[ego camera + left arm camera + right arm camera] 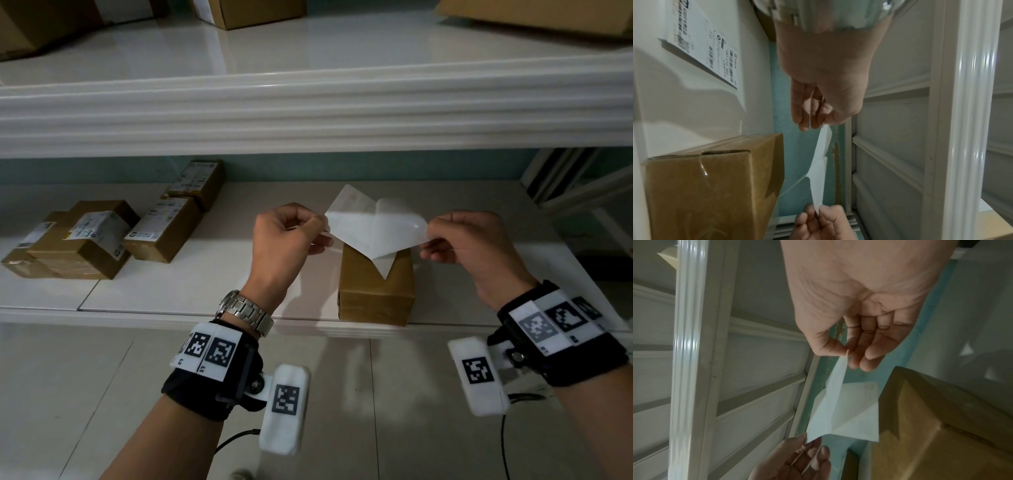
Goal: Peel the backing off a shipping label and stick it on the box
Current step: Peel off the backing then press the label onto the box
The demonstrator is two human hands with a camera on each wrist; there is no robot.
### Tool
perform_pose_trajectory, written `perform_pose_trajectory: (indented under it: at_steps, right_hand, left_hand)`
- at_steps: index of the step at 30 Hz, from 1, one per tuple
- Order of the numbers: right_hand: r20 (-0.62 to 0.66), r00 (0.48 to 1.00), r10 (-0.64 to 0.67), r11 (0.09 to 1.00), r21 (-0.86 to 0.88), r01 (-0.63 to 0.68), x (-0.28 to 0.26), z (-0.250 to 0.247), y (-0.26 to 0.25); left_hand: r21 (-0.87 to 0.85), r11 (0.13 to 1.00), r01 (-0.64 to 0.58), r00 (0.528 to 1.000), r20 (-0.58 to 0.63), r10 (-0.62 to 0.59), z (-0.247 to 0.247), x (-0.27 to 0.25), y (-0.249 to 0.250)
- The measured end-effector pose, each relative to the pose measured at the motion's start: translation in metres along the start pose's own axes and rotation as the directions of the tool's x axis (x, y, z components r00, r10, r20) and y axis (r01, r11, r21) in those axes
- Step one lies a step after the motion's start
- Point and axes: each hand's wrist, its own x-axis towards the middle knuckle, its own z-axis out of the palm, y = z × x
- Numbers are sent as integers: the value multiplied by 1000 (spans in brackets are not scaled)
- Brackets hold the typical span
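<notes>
— Peeling is the step we are in, judging from the head view: our left hand (286, 236) pinches one layer of the shipping label (371, 228) and our right hand (469, 240) pinches the other, the sheet splitting in the air just above the brown box (375, 291) on the counter (205, 284). Which layer is the backing we cannot tell.

— And the left wrist view?

— Thumb and fingers (803, 112) clamp a corner, the paper stretched edge-on towards the other hand, the box beside it, apart.

— The right wrist view?

— Same pinch at our end; the two layers (838, 412) are still joined along a fold.

— Next, we judge, we pull the layers fully apart, drop the backing, and lay the sticky sheet flat on the box top without letting it curl onto itself.
</notes>
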Motion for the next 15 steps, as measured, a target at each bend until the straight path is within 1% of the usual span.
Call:
perform_pose_trajectory:
  at_steps: [15]
  right_hand:
    - [-17, 1000, 2, 1000, -27, -3, 3, -4, 2]
  left_hand:
    - [18, 1000, 5, 1000, -30, -4, -3, 1, 1]
